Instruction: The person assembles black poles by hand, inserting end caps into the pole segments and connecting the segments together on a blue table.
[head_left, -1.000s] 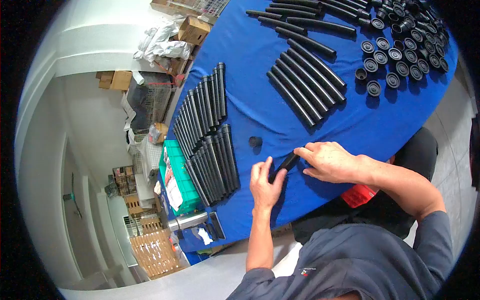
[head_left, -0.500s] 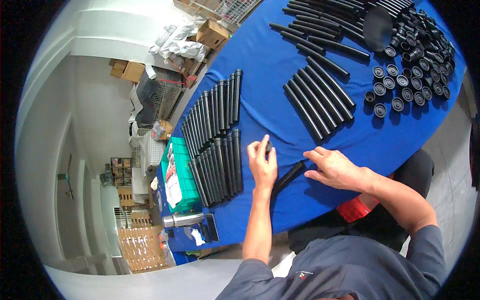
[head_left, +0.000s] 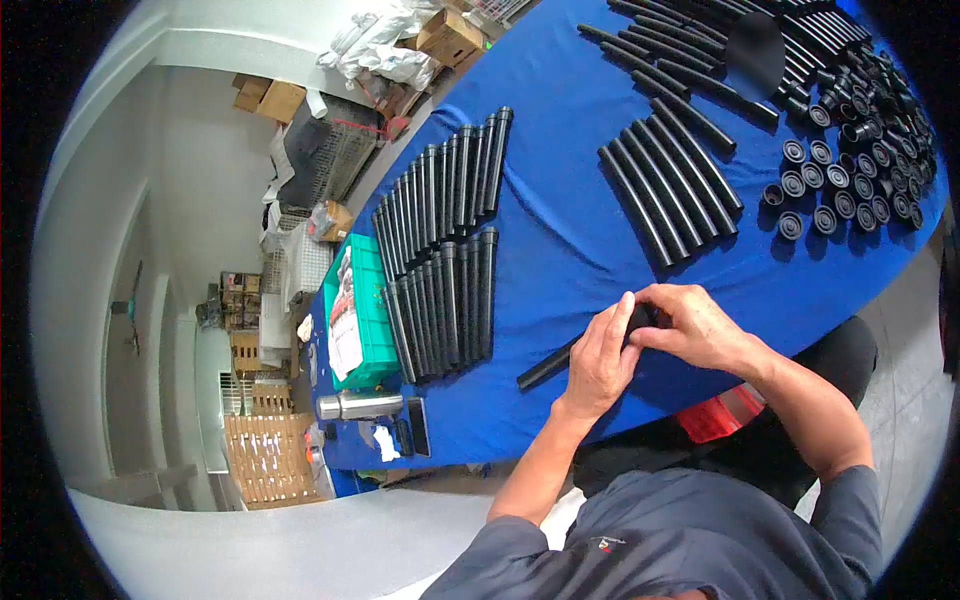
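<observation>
Both hands meet over the blue cloth near the table's front edge. My left hand (head_left: 600, 360) is closed around a straight black tube (head_left: 545, 369), whose free end sticks out to the lower left. At the tube's other end a dark round piece, seemingly a black cap (head_left: 640, 318), shows between the fingers of both hands. My right hand (head_left: 690, 325) pinches this piece with thumb and fingers. How the cap and tube meet is hidden by the fingers.
Two rows of capped black tubes (head_left: 440, 200) lie on the left beside a green crate (head_left: 375, 325). Bare tubes (head_left: 670, 185) and many loose caps (head_left: 825, 219) lie to the right. A steel flask (head_left: 360, 405) and a phone (head_left: 419, 427) are at the near left.
My left hand, with a small black piece in its fingers, has moved right to join my right hand at the tube's end. The right hand has closed, and the tube has tilted flatter.
</observation>
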